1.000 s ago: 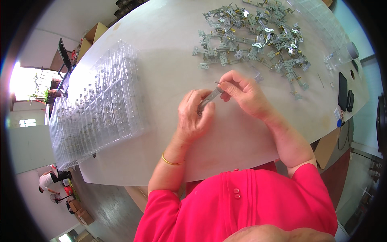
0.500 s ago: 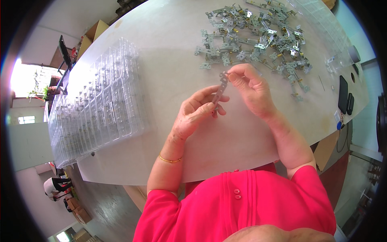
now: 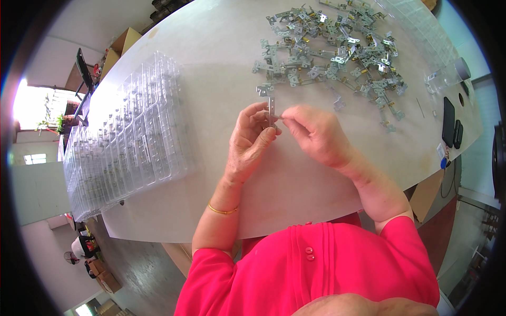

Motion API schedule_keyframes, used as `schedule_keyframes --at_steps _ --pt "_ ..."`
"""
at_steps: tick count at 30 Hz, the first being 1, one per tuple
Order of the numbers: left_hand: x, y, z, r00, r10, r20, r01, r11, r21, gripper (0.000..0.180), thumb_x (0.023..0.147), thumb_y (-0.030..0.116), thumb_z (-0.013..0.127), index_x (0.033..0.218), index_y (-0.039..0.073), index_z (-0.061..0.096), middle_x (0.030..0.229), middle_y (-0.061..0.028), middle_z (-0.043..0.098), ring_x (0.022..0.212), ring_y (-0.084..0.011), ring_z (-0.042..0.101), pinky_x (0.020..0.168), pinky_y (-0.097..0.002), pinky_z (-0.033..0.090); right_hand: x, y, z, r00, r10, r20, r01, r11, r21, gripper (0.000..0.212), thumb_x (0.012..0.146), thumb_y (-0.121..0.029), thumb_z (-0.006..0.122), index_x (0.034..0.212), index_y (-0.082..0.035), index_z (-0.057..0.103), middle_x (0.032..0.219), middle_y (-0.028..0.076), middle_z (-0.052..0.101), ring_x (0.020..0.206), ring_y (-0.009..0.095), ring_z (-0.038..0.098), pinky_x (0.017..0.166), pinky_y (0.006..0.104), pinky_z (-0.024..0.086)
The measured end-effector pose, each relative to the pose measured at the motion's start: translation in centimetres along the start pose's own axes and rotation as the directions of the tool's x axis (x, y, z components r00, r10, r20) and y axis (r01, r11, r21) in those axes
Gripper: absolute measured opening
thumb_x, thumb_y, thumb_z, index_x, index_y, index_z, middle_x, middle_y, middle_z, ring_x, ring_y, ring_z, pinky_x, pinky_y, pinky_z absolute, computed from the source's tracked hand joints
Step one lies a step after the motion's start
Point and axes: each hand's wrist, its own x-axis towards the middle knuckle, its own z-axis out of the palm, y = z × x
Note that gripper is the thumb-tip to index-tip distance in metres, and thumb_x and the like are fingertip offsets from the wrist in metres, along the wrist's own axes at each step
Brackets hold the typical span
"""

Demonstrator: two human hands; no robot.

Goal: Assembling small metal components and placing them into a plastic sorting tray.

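A slim, flat metal bracket (image 3: 271, 108) with holes along it is pinched between the thumb and fingers of my left hand (image 3: 247, 139), its long side pointing away from me. Close on its right, my right hand (image 3: 319, 134) has thumb and forefinger pressed together at the bracket's edge. Whatever lies between those fingertips is too small to make out. Beyond both hands spreads a loose pile of similar metal brackets (image 3: 337, 60), some with brass-coloured parts. One bracket (image 3: 264, 90) lies just past my left fingertips.
Clear plastic trays (image 3: 132, 134) holding metal parts are stacked on the table (image 3: 221, 52) at left. More clear trays (image 3: 421, 31) lie far right, near a clear plastic cup (image 3: 448, 76). A black phone (image 3: 448, 122) rests by the right edge. Another person (image 3: 81, 247) is in the background.
The bracket has swung from a slant to nearly straight and shifted left with my left hand. My right hand has moved left and nearer to me, its fingertips now beside the bracket's middle.
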Motion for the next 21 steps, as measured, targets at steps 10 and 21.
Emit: schedule_keyframes --at_steps 10,21 --pt "-0.2 -0.5 0.8 0.996 0.079 -0.044 -0.063 0.952 0.299 0.051 0.095 -0.007 0.061 0.143 0.003 0.045 0.113 -0.0029 0.056 0.102 -0.0116 0.056 0.093 -0.0296 0.050 -0.1 -0.1 -0.2 0.997 -0.073 0.020 0.074 0.995 -0.060 0.009 0.088 -0.004 0.068 0.092 -0.006 0.060 0.078 0.014 0.064 0.069 0.035 0.063 0.058 0.0426 0.048" --pt "-0.4 0.1 0.6 0.993 0.066 -0.093 -0.049 0.983 0.175 0.046 0.097 -0.002 0.059 0.142 0.000 0.047 0.109 -0.0041 0.056 0.097 -0.0144 0.059 0.089 -0.0317 0.051 -0.1 -0.5 -0.5 0.978 0.165 0.130 -0.174 0.983 0.065 0.006 0.094 -0.008 0.066 0.095 -0.005 0.061 0.075 0.014 0.063 0.068 0.029 0.066 0.058 0.0377 0.048"
